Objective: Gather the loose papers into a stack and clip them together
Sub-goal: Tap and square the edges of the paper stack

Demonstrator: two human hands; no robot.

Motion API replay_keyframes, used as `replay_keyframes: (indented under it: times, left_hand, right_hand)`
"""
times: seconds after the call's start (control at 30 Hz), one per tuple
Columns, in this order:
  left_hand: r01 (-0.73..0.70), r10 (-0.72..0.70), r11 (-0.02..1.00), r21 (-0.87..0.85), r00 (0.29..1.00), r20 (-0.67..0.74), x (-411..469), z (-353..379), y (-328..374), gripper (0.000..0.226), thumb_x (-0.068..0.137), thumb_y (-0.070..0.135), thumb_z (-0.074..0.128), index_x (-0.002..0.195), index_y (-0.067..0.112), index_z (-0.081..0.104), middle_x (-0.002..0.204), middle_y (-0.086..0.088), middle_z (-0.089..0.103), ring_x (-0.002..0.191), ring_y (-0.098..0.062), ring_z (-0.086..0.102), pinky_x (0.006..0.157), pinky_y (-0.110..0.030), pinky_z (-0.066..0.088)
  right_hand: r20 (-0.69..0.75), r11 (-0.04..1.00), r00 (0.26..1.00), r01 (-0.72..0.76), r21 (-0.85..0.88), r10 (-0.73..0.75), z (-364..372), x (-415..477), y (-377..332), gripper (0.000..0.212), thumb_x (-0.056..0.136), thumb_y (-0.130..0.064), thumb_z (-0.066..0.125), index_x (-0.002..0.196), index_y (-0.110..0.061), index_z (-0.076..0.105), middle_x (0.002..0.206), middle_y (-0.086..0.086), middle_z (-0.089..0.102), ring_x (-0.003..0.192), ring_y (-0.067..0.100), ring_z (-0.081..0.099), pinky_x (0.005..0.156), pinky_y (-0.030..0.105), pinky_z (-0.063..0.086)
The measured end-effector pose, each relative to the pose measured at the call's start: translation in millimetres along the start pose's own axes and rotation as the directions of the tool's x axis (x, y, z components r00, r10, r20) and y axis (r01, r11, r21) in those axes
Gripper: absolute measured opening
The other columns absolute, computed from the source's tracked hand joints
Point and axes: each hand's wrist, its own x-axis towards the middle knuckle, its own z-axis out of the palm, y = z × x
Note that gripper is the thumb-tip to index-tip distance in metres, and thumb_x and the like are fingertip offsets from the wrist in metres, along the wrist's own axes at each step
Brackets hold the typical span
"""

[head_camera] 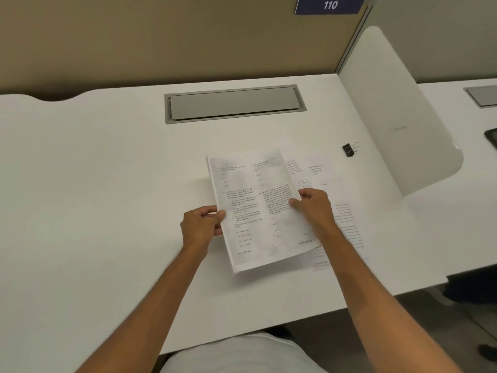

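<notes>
A blue sign (330,5) on the partition reads "110".

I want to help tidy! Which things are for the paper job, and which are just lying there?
For the job: held papers, loose sheets, binder clip, left hand, right hand.
Just there: grey flap, 110 sign, white divider.

2 hands (202,224) (313,207), 1 paper stack (262,211), 1 binder clip (348,150), 1 desk (107,184)

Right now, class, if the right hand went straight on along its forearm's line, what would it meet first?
The paper stack, whose right edge the right hand grips; past it, probably the grey desk hatch, though depth is unclear.
</notes>
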Motion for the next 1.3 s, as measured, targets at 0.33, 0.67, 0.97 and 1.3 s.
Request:
replay_keyframes:
  times: [0.33,0.67,0.97,1.3]
  left_hand:
    - [-0.021,0.062,0.987,0.16,0.964,-0.258,6,84,2,0.011,0.084,0.013,0.08,0.091,0.016,0.072,0.096,-0.001,0.068,0.084,-0.021,0.065,0.077,-0.026,0.05]
    - [0.008,0.028,0.989,0.15,0.971,-0.239,17,110,10,0.011,0.083,0.011,0.081,0.089,0.012,0.072,0.088,-0.003,0.071,0.071,-0.016,0.063,0.074,-0.026,0.057]
    - [-0.033,0.085,0.972,0.235,0.973,-0.216,22,116,11,0.008,0.084,0.013,0.079,0.085,0.013,0.071,0.084,0.003,0.07,0.076,-0.018,0.068,0.078,-0.03,0.059]
    - [-0.08,0.123,0.965,0.25,0.979,-0.163,16,116,6,0.016,0.083,0.022,0.08,0.095,0.014,0.074,0.099,-0.003,0.074,0.095,-0.022,0.07,0.085,-0.03,0.055]
  right_hand:
    - [-0.021,0.907,0.999,0.033,-0.42,-0.046,-18,80,10,0.017,0.074,-0.032,0.084,0.085,-0.024,0.074,0.112,0.006,0.068,0.108,0.03,0.064,0.095,0.048,0.053]
    - [0.031,0.903,0.997,-0.045,-0.428,0.065,-40,105,-1,0.031,0.076,-0.027,0.079,0.098,-0.023,0.058,0.124,0.007,0.054,0.114,0.033,0.058,0.1,0.054,0.048]
    - [0.151,0.981,0.984,-0.068,-0.181,0.096,-56,121,3,0.041,0.078,-0.013,0.083,0.113,-0.006,0.062,0.111,0.006,0.068,0.099,0.026,0.065,0.074,0.029,0.055]
    - [0.327,0.991,0.941,-0.115,0.071,0.086,-77,115,14,0.046,0.079,0.008,0.077,0.122,-0.003,0.067,0.115,0.01,0.075,0.1,0.03,0.073,0.089,0.044,0.061]
